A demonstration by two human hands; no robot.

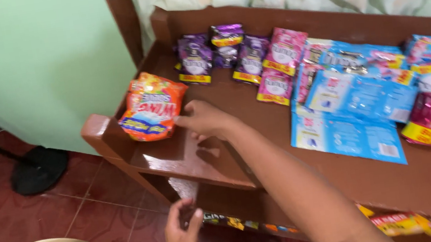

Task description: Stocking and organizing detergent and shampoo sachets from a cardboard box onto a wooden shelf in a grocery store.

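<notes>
While the right hand (205, 119) pinches the orange sachet pack (152, 108) at its 3 o'clock edge, left hand (182, 235) hangs loosely spread; pack looks light, soft, crinkly, likely slippery.

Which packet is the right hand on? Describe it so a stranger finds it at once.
On the brown wooden shelf, look to the far left corner. There the right hand touches an orange packet leaning against the rail, the only orange one, apart from the purple packets.
</notes>
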